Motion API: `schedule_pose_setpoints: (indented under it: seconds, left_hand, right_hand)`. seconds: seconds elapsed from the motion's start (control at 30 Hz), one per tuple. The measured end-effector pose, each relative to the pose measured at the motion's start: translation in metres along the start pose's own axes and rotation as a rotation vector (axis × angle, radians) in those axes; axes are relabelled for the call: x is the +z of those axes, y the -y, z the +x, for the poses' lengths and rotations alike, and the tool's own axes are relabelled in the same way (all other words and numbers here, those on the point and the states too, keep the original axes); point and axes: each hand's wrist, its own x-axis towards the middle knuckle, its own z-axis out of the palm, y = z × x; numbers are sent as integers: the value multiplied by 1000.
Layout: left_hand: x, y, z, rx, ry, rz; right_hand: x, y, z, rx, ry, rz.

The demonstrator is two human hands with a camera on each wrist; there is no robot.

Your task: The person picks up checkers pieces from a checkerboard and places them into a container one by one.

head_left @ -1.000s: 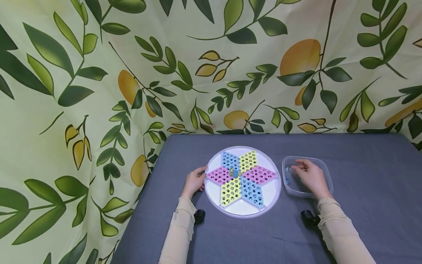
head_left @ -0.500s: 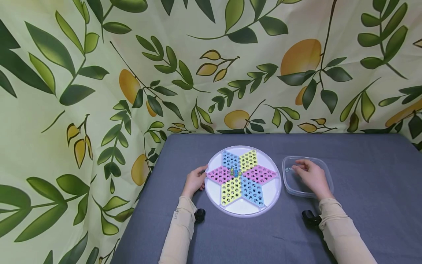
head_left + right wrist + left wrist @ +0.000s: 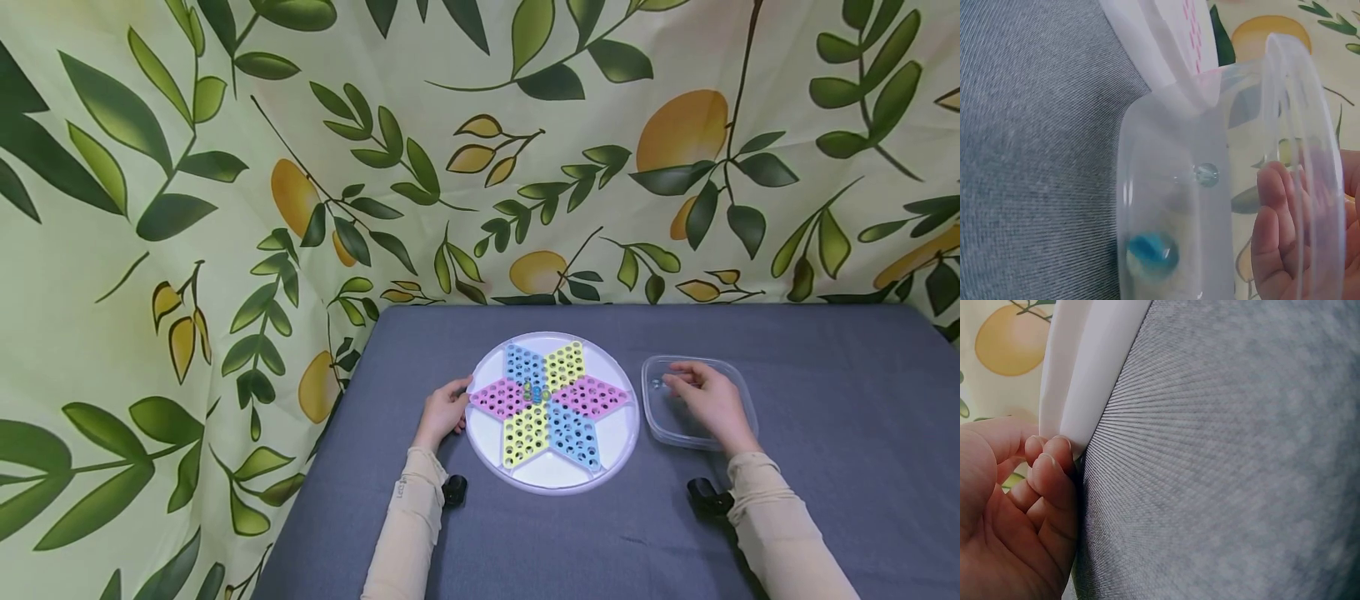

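In the head view a round white Chinese checkers board [image 3: 555,475] lies on the table, its star in blue, yellow and pink. Several marbles [image 3: 537,394] sit around its middle. My left hand [image 3: 441,414] holds the board's left edge, and its thumb and fingers pinch the white rim in the left wrist view. My right hand [image 3: 705,402] hovers over a clear plastic container [image 3: 651,425], fingers loosely bent, nothing visible between them. Through the container's wall the right wrist view shows a blue-swirled marble [image 3: 1152,255] and a smaller-looking clear marble [image 3: 1206,175].
Grey cloth [image 3: 585,550] covers the table. Behind it hangs a curtain [image 3: 465,167] printed with leaves and fruit. A black wrist camera [image 3: 705,497] shows beside the right sleeve, and another black camera [image 3: 453,492] beside the left one.
Marbles have shifted inside the container; a blue one near its left side has gone from the head view. Both hands stay nearly where they were.
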Motion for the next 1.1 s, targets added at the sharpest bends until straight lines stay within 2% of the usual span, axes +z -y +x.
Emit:
schedule_pose_setpoints:
  seconds: [0.3,0.6,0.73,0.87,1.1]
  left_hand:
    - [0,0,-4,-4,12,-3]
    - [2,-2,-2,26,14,0]
    - [2,0,-3,10,10,0]
    - [1,3,-3,-4,7,2]
    - [0,1,0,2,9,-3]
  right_hand:
    - [0,12,-6,43,62,69]
    - [7,18,-4,8,71,137]
    - [14,21,-3,-17,90,162]
    - [20,32,-6,-67,98,163]
    - [30,51,-4,-86,126,152]
